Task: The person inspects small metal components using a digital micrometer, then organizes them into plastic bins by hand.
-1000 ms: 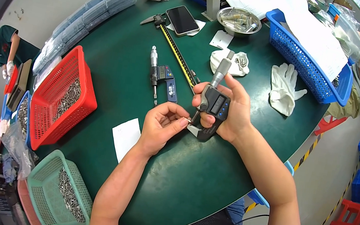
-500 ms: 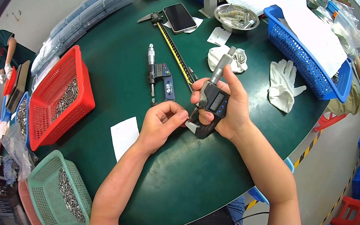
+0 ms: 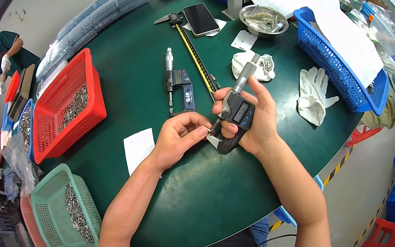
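The held micrometer (image 3: pixel 238 113) looks metal and plastic, the tabletop (image 3: pixel 218 188) smooth and glossy.

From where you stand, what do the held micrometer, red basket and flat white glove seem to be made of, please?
Held micrometer: satin grey barrel, metallic by its sheen; black housing, probably plastic, being matte. Red basket: likely moulded plastic, smooth, perforated walls. White glove: apparently fabric, matte, creased.

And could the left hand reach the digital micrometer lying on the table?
Probably yes: the tabletop digital micrometer lies just beyond the left hand, nothing visible between, though that hand seems to pinch a tiny part at the handheld micrometer.
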`<state>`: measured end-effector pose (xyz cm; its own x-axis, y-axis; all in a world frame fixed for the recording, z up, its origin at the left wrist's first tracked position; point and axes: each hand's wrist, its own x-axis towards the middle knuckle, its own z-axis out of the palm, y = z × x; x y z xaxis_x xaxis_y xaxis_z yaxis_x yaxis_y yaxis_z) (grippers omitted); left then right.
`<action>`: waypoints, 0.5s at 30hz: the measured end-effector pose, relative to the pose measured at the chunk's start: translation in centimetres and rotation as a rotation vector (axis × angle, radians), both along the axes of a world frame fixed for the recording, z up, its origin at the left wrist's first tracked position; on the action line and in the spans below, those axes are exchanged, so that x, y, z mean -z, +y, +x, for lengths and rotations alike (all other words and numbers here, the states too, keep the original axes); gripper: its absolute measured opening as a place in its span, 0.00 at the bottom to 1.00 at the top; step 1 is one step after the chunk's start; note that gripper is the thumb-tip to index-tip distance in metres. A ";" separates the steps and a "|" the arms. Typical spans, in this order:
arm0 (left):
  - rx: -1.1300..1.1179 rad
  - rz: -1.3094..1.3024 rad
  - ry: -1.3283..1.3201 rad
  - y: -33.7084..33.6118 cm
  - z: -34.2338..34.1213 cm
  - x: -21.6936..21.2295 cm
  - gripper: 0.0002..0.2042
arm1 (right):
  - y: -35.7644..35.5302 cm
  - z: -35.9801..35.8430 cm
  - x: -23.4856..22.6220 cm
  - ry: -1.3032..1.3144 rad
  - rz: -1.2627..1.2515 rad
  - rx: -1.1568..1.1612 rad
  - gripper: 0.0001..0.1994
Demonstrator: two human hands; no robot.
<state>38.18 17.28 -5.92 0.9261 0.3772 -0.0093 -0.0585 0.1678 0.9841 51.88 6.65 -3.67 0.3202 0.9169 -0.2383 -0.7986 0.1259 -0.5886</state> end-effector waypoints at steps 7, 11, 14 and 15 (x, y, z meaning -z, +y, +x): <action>0.012 -0.019 0.001 0.0 0.1 -0.1 0.08 | 0.2 -0.1 0.1 -0.020 0.004 0.026 0.28; 0.025 0.044 0.060 0.3 0.0 0.4 0.09 | 0.1 -0.1 0.0 -0.035 0.008 0.013 0.28; 0.016 0.018 0.056 0.2 0.1 0.4 0.08 | 0.1 -0.2 0.0 -0.031 0.007 0.013 0.28; 0.011 0.020 0.059 0.2 0.0 0.4 0.08 | 0.1 -0.2 0.0 -0.040 0.005 0.010 0.28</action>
